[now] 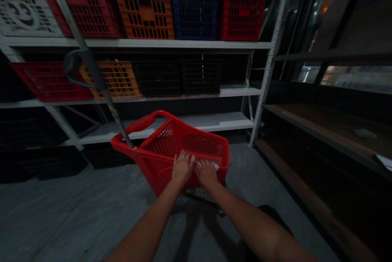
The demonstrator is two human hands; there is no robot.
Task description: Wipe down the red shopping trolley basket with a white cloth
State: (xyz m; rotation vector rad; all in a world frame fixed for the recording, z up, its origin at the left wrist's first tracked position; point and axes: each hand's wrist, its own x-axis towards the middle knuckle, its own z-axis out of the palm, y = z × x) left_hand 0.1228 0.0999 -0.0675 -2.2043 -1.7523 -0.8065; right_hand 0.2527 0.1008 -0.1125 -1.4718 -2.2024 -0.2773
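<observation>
A red plastic shopping cart (153,172) with mesh sides stands on the floor in front of me. My left hand (183,167) rests over its near rim, fingers curled over the edge. Close beside it on the same rim, my right hand (206,173) is closed on a small white piece, like a cloth or tissue (216,166). Most of that piece is hidden under the fingers. A long grey pole (110,105) with a dark loop handle (73,66) slants up from the cart's handle end toward the upper left.
Behind the cart stands a white metal shelf rack (239,121) bearing several plastic crates, among them an orange crate (143,13) and a blue crate (195,15). Dark shelving (324,127) runs along the right. Grey concrete floor (76,213) lies around the cart.
</observation>
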